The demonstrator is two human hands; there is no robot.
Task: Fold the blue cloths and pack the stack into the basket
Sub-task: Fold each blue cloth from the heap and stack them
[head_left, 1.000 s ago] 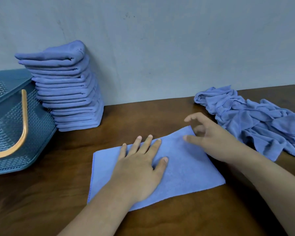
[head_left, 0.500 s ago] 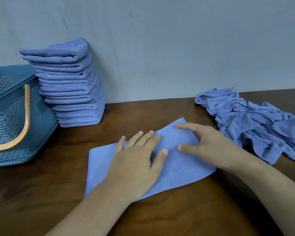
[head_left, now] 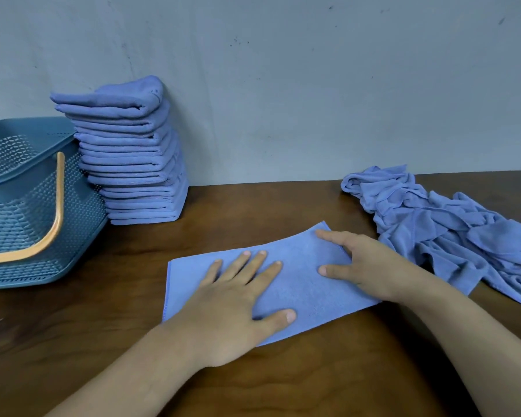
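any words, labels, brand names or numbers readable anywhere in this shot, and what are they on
No readable text anywhere in this view.
basket: only a woven mesh pattern, no label or brand.
folded stack, flat cloth and crumpled pile: plain blue, no tag or print showing.
wall: only scuffs and dark specks, no writing.

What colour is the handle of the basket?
Orange handle on the teal basket, seen in the head view.

two hands (head_left: 238,299) (head_left: 366,266), one basket (head_left: 18,224), one stack (head_left: 133,152), one flat cloth (head_left: 307,281), one heap (head_left: 451,236)
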